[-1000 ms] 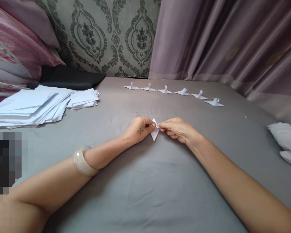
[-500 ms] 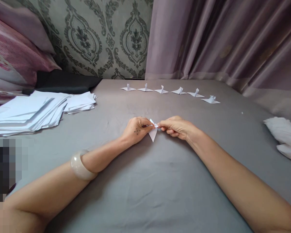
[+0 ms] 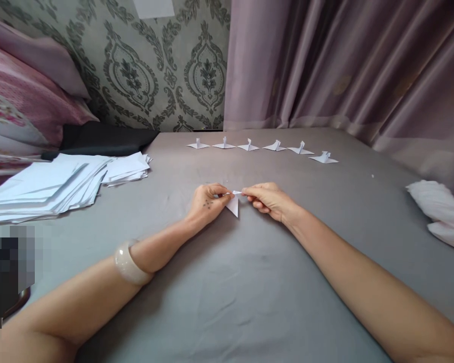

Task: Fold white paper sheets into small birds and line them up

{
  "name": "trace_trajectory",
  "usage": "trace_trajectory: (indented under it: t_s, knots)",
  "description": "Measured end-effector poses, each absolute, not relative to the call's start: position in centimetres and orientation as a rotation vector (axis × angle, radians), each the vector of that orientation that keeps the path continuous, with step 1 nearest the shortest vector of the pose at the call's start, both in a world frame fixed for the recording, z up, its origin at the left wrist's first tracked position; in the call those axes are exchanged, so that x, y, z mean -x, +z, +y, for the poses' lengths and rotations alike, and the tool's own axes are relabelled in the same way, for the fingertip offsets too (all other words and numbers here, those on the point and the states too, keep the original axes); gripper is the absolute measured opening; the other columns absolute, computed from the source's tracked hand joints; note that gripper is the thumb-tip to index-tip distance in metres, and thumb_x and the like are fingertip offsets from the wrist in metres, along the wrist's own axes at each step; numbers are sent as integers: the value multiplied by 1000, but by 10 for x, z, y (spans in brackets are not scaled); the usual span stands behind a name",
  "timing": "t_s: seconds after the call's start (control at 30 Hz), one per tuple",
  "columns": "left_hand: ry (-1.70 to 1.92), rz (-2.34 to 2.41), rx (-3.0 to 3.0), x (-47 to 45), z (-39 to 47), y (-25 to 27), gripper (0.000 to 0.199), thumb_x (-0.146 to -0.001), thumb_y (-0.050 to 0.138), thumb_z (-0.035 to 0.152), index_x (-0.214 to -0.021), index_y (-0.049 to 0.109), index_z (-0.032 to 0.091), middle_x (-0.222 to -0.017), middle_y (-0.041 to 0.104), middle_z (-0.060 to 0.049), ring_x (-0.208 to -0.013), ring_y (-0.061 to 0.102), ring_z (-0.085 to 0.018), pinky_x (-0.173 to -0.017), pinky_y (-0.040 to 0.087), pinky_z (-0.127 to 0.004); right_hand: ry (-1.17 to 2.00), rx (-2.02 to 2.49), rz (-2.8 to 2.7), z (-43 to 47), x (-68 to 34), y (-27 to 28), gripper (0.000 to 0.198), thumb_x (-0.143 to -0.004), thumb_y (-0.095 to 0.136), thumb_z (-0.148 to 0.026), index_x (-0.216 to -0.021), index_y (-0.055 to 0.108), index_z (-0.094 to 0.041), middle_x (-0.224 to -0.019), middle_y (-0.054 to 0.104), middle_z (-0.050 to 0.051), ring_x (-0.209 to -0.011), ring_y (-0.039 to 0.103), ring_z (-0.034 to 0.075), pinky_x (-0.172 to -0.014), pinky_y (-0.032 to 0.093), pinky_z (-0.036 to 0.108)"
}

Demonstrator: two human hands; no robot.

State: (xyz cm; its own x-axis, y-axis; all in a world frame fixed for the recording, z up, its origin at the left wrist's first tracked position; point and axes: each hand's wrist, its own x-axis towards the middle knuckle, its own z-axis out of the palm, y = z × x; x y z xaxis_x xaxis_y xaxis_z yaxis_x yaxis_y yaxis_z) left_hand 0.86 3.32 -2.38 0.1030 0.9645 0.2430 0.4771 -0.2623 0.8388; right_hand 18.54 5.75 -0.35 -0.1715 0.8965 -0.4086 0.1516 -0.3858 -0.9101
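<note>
Between my two hands is a small white origami crane (image 3: pixel 233 205), one pointed wing hanging down toward me. My left hand (image 3: pixel 209 204) pinches its body from the left with thumb and forefinger. From the right, my right hand (image 3: pixel 268 200) pinches a narrow folded tip of the same paper, its other fingers curled in. The fingertips hide part of the folds. Farther back, several finished-looking white paper cranes (image 3: pixel 248 146) stand in a row with wings spread.
A large stack of white paper (image 3: pixel 41 184) lies at the left, with a smaller stack (image 3: pixel 126 170) beside it. Behind them is a black item (image 3: pixel 106 138). White cloth (image 3: pixel 439 201) lies at the right edge on the grey sheet (image 3: pixel 227 302). Purple curtains (image 3: pixel 306 65) hang behind.
The view has tilted up slightly, showing more wall. My hands remain on the crane; the fingertips are a little farther apart, and the upper point seen before no longer sticks up.
</note>
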Motion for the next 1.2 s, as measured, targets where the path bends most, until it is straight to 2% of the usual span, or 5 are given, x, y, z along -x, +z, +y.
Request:
trace_trajectory:
  t_s: [0.33, 0.5, 0.8, 1.03, 1.2]
  knots:
    - [1268, 1748, -1687, 2, 53, -37, 20, -75, 58, 30, -71, 71, 16, -73, 67, -3, -71, 60, -16, -68, 45, -27, 1568, 1499, -1181, 53, -184, -1, 11, -79, 61, -17, -70, 58, -12, -55, 51, -4, -34, 35, 0, -27, 18, 14]
    - [1114, 1903, -1752, 2, 53, -35, 19, -75, 59, 32, -77, 68, 16, -72, 64, -2, -73, 56, -16, -68, 44, -27, 1560, 1467, -1228, 50, -184, -1, 12, -79, 60, -16, -69, 57, -13, -54, 51, -5, -34, 34, 1, -28, 19, 14]
    - [933, 2087, -1785, 14, 43, -24, 29, -68, 68, 33, -93, 66, 18, -98, 64, -8, -97, 55, -24, -85, 44, -34, 1475, 1432, -1340, 42, -187, -6, 16, -76, 64, -19, -64, 54, -15, -49, 48, -7, -33, 34, 2, -31, 24, 14]
    - [892, 2061, -1871, 18, 41, -21, 18, -73, 63, 33, -78, 73, 19, -113, 64, -10, -109, 53, -28, -94, 40, -37, 1434, 1408, -1412, 36, -186, -6, 15, -79, 59, -18, -65, 53, -15, -44, 47, -7, -32, 32, 2, -32, 23, 15]
    - [844, 1959, -1979, 12, 39, -16, 25, -78, 59, 41, -78, 73, 21, -96, 72, -7, -100, 57, -27, -91, 40, -40, 1386, 1418, -1425, 33, -185, -3, 15, -80, 57, -18, -65, 53, -15, -44, 46, -8, -31, 32, 3, -32, 24, 16]
